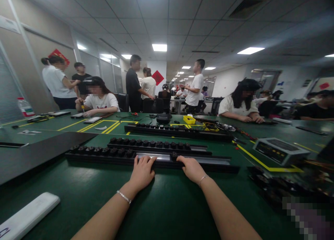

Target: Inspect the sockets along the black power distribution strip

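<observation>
- Presently, a long black channel-shaped rail [168, 164] lies on the green table [172, 208].
- Left hand [143, 170]: loosely spread on its near edge, grasping nothing.
- Right hand [193, 169]: index finger at a lone round black part [173, 156]; grip unclear.

No wording can be read with certainty. A dark handwritten mark [4, 232], partly out of view, is borne by the white case [33, 212]; yellowish print on the grey metal box [283, 147] and marking on the red diamond sign [157, 77] are left undecipherable.
</observation>
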A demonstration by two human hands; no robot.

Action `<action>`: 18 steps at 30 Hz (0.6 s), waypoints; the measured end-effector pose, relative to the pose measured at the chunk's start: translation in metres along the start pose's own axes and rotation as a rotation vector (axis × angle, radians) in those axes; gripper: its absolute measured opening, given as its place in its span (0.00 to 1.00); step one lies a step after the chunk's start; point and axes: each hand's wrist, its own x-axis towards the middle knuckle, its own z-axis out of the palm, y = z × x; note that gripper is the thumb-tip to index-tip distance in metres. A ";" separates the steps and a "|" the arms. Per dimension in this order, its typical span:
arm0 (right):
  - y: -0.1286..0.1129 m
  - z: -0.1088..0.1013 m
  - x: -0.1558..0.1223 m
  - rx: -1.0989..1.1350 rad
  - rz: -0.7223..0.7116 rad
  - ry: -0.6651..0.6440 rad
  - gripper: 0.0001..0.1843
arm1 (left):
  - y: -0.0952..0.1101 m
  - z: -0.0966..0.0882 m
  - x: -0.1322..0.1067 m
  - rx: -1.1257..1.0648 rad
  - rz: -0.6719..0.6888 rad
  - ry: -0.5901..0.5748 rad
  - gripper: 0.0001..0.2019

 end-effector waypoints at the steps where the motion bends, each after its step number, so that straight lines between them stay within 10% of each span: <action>1: 0.001 0.001 0.000 0.004 -0.005 0.003 0.25 | 0.000 0.000 0.000 0.001 0.001 0.000 0.26; 18: 0.005 0.003 0.001 0.016 -0.017 0.026 0.24 | -0.003 0.003 0.000 0.005 0.010 0.006 0.26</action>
